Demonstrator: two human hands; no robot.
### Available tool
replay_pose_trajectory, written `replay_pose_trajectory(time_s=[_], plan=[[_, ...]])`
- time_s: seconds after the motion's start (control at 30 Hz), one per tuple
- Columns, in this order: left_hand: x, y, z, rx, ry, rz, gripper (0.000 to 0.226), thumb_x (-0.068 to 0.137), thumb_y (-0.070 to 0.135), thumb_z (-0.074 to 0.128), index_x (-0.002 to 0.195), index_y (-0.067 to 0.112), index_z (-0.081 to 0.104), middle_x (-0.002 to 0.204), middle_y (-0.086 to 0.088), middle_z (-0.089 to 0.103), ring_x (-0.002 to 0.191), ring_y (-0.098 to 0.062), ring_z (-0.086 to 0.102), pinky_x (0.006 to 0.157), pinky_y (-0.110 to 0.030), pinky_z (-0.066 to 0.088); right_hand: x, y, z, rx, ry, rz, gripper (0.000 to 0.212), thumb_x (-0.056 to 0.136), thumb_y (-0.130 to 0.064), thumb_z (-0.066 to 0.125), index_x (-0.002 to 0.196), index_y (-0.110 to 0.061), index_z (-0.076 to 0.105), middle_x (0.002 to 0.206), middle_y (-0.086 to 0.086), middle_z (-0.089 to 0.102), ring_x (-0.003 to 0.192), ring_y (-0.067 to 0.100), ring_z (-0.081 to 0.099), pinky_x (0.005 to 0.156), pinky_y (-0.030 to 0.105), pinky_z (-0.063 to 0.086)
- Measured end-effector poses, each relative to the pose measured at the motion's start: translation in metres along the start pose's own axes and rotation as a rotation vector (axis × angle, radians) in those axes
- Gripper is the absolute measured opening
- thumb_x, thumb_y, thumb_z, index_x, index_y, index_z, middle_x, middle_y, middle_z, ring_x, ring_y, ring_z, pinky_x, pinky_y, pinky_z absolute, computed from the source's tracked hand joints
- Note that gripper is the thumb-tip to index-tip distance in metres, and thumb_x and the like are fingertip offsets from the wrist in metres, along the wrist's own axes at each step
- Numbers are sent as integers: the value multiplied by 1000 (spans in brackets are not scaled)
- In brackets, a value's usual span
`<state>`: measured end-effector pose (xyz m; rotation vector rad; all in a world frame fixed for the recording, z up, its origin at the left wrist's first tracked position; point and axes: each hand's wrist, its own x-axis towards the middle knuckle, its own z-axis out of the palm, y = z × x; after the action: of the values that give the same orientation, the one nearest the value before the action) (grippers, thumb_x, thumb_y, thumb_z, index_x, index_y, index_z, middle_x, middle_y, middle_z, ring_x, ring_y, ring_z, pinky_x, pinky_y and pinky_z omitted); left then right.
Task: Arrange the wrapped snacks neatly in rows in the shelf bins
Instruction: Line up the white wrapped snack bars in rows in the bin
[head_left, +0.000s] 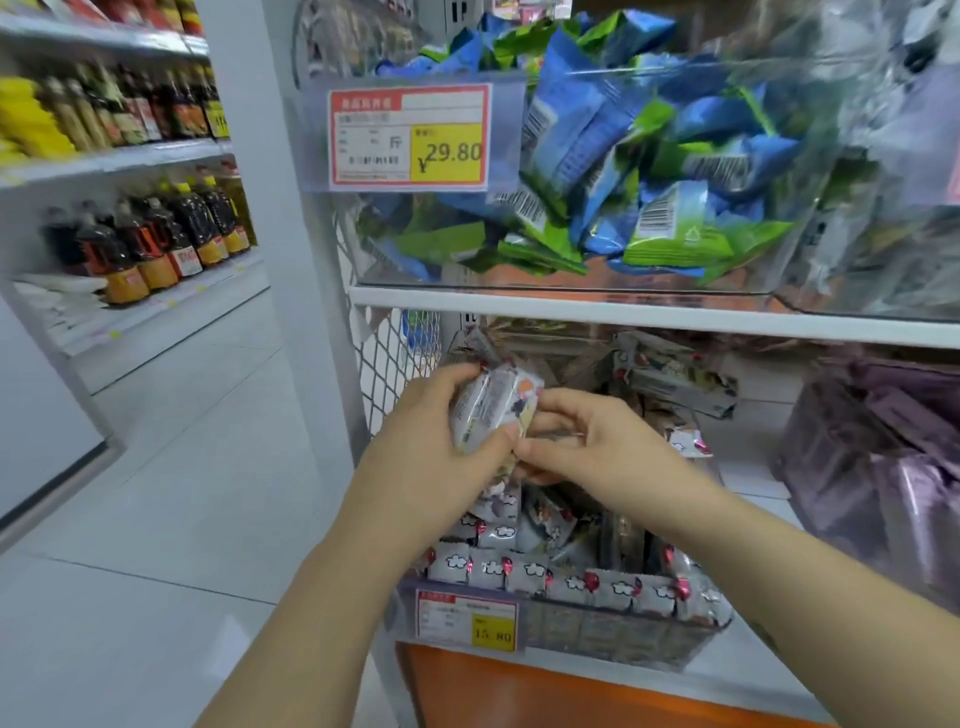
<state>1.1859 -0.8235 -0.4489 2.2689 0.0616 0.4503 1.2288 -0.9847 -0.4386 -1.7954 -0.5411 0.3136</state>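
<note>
Silvery film packet (491, 410): crinkled, pillow-shaped, with small printed figures; I hold it between both hands, above the lower bin.
Left hand (426, 436): my fingers curl round the packet's left side, thumb on its near edge.
Right hand (592, 452): my fingertips pinch the packet's lower end.
Lower bin (623, 644): clear rigid plastic on the lower shelf.
Row of packets (571, 577): grey wrappers with white cloud shapes and red crimped ends, upright along the bin's front wall; looser ones heaped behind.
Upper bin (571, 283): clear plastic, heaped with glossy blue and green packets (649, 171).
Price tag (410, 137): red-bordered card, yellow panel reading 29.80.
</note>
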Motion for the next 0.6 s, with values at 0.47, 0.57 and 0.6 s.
replay_pose_trajectory(time_s=[0.47,0.57,0.6], plan=[[10,-5,32,770,-71,74,56,88,61,40,140,44,27,143,-2,24,135,-25,22,111,-45,21,-26,4,-36,-416,15,20,37,89,-18,62,124,-31,55,113,-17,62,87,-8,63,81,9,47],[14,-5,29,784,-203,57,58,89,68,31,143,48,22,152,0,19,142,-24,13,115,-50,18,-44,3,-51,-418,72,-23,30,89,-16,61,103,-43,58,89,-26,63,82,-14,60,66,3,42],[15,-5,28,779,-240,38,61,87,71,28,144,49,20,153,1,19,143,-24,12,115,-50,17,-49,5,-55,-414,99,-33,32,88,-16,62,100,-45,58,89,-26,64,83,-13,61,68,5,43]])
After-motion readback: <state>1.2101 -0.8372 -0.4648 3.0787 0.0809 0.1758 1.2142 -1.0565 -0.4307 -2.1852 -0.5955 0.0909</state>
